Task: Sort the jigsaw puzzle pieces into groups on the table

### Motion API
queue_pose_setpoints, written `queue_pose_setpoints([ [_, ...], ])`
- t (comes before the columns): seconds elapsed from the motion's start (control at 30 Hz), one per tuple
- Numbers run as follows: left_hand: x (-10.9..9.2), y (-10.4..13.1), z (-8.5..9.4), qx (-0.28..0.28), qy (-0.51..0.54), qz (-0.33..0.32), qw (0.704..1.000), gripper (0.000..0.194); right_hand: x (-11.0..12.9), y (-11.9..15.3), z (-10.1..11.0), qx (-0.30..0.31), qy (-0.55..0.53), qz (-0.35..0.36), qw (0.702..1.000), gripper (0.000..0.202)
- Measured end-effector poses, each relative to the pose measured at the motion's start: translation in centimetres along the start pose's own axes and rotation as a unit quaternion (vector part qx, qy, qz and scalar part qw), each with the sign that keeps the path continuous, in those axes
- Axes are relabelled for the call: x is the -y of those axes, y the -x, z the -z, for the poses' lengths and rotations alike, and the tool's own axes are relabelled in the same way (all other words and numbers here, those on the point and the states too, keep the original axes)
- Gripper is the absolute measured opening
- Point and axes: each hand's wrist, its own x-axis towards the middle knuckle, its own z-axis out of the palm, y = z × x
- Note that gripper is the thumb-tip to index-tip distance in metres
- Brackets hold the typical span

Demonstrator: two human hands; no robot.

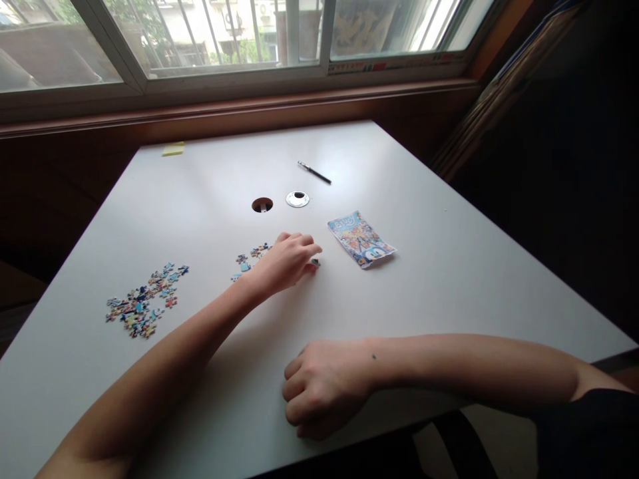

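Note:
My left hand (292, 259) reaches over the middle of the white table, with a small jigsaw puzzle piece (315, 263) pinched at its fingertips. Just behind that hand lies a small group of puzzle pieces (243, 264), partly covered by the hand and wrist. A larger heap of mixed, colourful pieces (140, 307) is spread out at the left. My right hand (324, 386) rests near the table's front edge, curled into a loose fist; nothing sticks out of it, and its palm side is hidden. Right of my left hand is a colourful printed picture sheet (360, 239).
Farther back on the table (449, 293) are a black pen (314, 172), a round silver cable cover (297, 199) and an open cable hole (262, 205). Yellow sticky notes (173, 149) lie at the far left corner. A window (224, 40) stands behind the table.

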Motion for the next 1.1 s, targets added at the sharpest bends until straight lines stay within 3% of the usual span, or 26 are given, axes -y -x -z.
queue_pose_setpoints([
  [0.13, 0.4, -0.1, -0.4, -0.001, 0.041, 0.042, 0.998, 0.013, 0.0, 0.0, -0.1, -0.007, 0.004, 0.001, 1.000, 0.029],
  [0.23, 0.1, -0.2, 0.1, 0.008, 0.195, 0.065, 0.979, 0.006, 0.0, 0.0, -0.2, -0.012, 0.000, 0.004, 1.000, 0.030],
  [0.37, -0.6, -0.1, 2.3, 0.052, 0.501, 0.059, 0.862, 0.021, -0.1, 0.0, -0.1, -0.011, -0.002, 0.009, 1.000, 0.029],
  [0.43, -0.6, 0.1, 3.6, 0.035, 0.539, 0.064, 0.839, 0.024, -0.2, -0.1, -0.1, -0.011, -0.003, 0.015, 1.000, 0.029],
  [0.5, -0.2, 0.2, 4.4, 0.002, 0.504, 0.090, 0.859, 0.021, -0.2, -0.1, 0.0, -0.013, -0.004, 0.016, 1.000, 0.030],
  [0.57, 0.4, 0.3, 4.6, -0.015, 0.422, 0.125, 0.898, 0.017, -0.2, -0.1, -0.1, -0.015, -0.007, 0.015, 1.000, 0.031],
  [0.7, 1.3, 0.2, 3.1, 0.007, 0.268, 0.153, 0.951, 0.017, -0.2, -0.1, -0.2, -0.008, -0.007, 0.009, 1.000, 0.032],
  [0.93, 1.2, 0.3, -1.0, -0.024, 0.119, 0.075, 0.990, 0.007, -0.1, 0.0, -0.4, 0.007, -0.002, 0.001, 1.000, 0.034],
  [1.0, 1.1, 0.3, -0.9, -0.032, 0.101, 0.070, 0.992, 0.007, -0.1, 0.0, -0.4, -0.001, 0.000, 0.005, 1.000, 0.034],
  [1.1, 1.1, 0.4, 1.4, -0.051, 0.135, 0.060, 0.988, 0.014, -0.1, -0.1, -0.3, -0.006, 0.004, 0.007, 1.000, 0.034],
])
